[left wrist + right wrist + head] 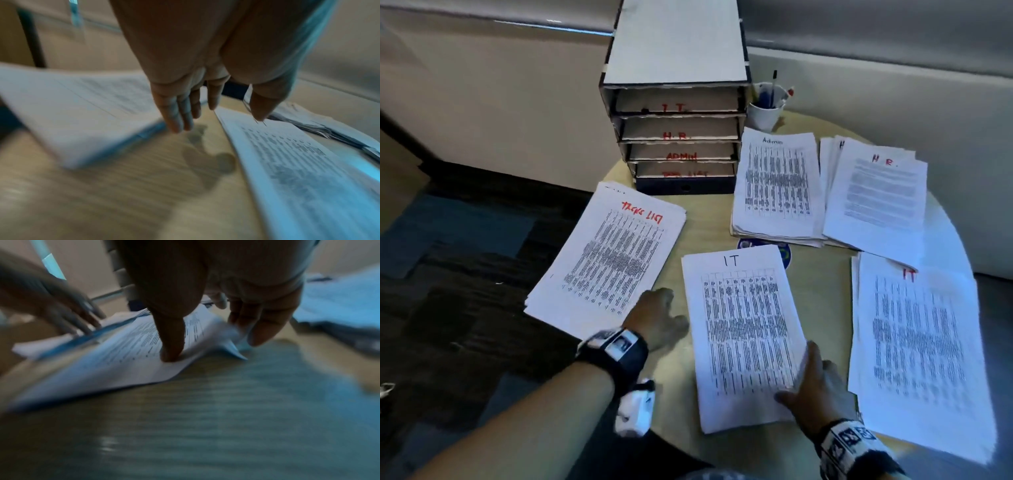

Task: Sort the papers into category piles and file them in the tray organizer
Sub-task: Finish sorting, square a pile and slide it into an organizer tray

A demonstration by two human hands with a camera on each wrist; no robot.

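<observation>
A dark tray organizer with shelves lettered IT, HR, ADMIN and TASK LIST stands at the back of the round table. Around it lie a Tasks List pile, an Admin pile, an HR pile and an IT pile. A second IT stack lies in the middle. My right hand pinches its lower right edge; the thumb presses on top and the fingers curl under the lifted edge. My left hand hovers with straight fingers over bare table between the Tasks List pile and the middle IT stack.
A white cup of pens stands right of the organizer. A blue round sticker peeks out between the Admin pile and the middle stack. The Tasks List pile overhangs the table's left rim, above dark carpet. A wall runs behind.
</observation>
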